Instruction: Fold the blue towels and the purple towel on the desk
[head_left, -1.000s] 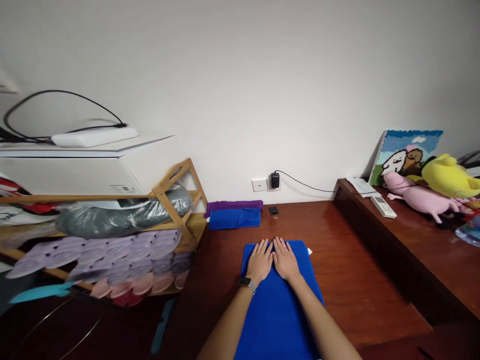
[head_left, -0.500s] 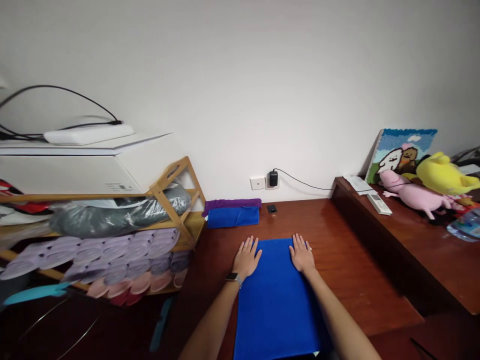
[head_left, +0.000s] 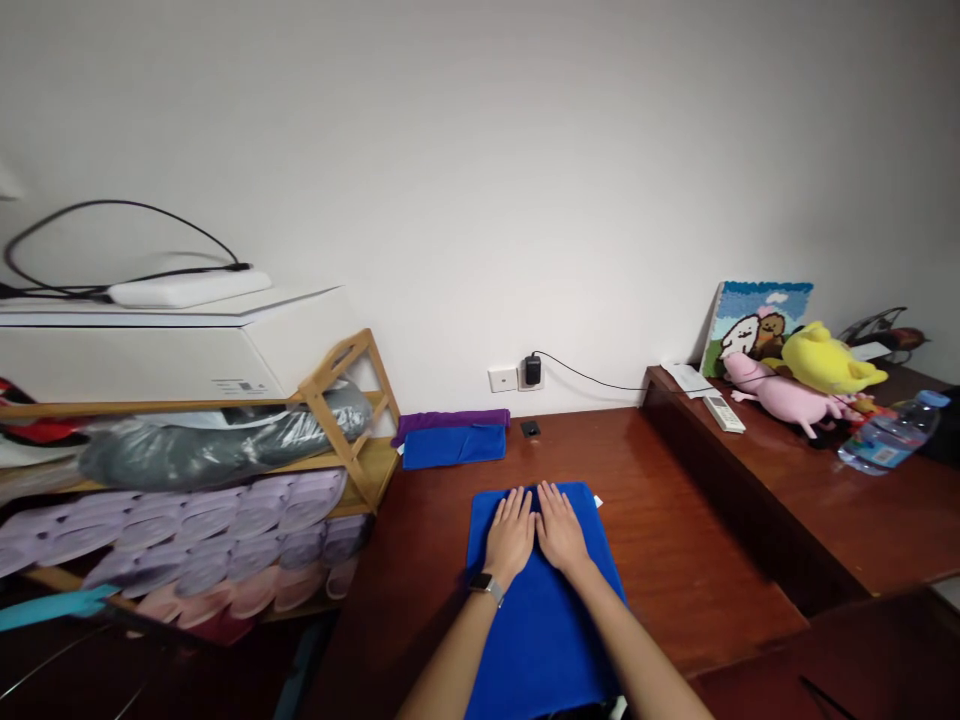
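Note:
A blue cloth (head_left: pixel 540 640) lies spread on the brown wooden table (head_left: pixel 660 540), its near end reaching the bottom of the view. My left hand (head_left: pixel 511 535), with a watch on the wrist, rests flat on the cloth near its far edge. Beside it my right hand (head_left: pixel 559 527) also lies flat on the cloth, fingers stretched forward, the thumbs almost touching. Neither hand grips anything. Farther back at the left stand a folded blue cloth (head_left: pixel 454 447) and, behind it, a purple cloth (head_left: pixel 454 420).
At left, a wooden rack (head_left: pixel 352 440) holds slippers (head_left: pixel 210 515) and a white box (head_left: pixel 150 355). A plug (head_left: pixel 532 370) sits in the wall socket. The raised surface at right bears a remote (head_left: pixel 724 414), plush toys (head_left: pixel 787 400), a picture (head_left: pixel 757 325) and a bottle (head_left: pixel 892 440).
Both hands have moved inward from the cloth's side edges to its middle, now side by side. The view has shifted slightly, showing more of the right side.

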